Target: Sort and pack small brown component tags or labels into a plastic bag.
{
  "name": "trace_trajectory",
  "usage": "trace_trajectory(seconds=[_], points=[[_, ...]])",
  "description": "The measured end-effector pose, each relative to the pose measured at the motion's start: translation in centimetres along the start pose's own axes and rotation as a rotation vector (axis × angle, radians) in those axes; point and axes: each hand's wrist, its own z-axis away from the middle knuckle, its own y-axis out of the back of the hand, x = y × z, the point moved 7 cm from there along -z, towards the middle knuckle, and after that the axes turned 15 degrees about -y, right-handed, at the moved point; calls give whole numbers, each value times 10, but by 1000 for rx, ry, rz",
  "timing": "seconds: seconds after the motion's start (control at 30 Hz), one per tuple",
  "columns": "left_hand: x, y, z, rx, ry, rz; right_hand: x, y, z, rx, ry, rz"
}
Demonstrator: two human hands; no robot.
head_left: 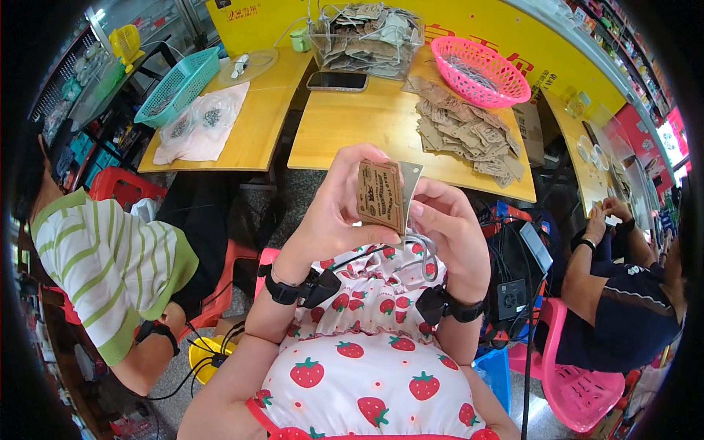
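Observation:
In front of my chest, my left hand (334,202) is closed on a brown printed cardboard tag (380,196), with the thumb along its lower edge. Behind it stands a pale grey tag (411,189) with a small hole near its top corner. My right hand (449,231) is closed at the right side of these tags, thumb and fingertips against the pale one's edge. A thin grey cord (431,265) hangs in a loop below the tags, beside my right fingers; where its upper end goes is hidden.
Beyond my hands, a wooden table (345,132) bears a heap of brown tags (469,136), a pink basket (480,73) of cords, a clear bin (367,44) and a phone (337,81). One person (110,264) sits at left, another (623,286) at right. A black cable (529,352) hangs nearby.

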Motion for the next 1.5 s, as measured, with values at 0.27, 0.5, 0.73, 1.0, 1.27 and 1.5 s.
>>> trace_trajectory(seconds=[0.27,0.5,0.73,1.0,1.27,1.5], points=[[-3,8,-1,72,24,23,-19,-7,7,283,273,275],[-9,5,-1,9,75,-138,-21,0,11,428,306,800],[-15,-3,2,-128,151,-262,-24,12,11,450,326,889],[-15,1,0,-177,184,-342,-58,53,47,715,478,490],[-24,3,6,-276,261,-320,-85,105,98,749,861,200],[-21,-16,6,-511,203,-450,-86,115,102,747,908,132]])
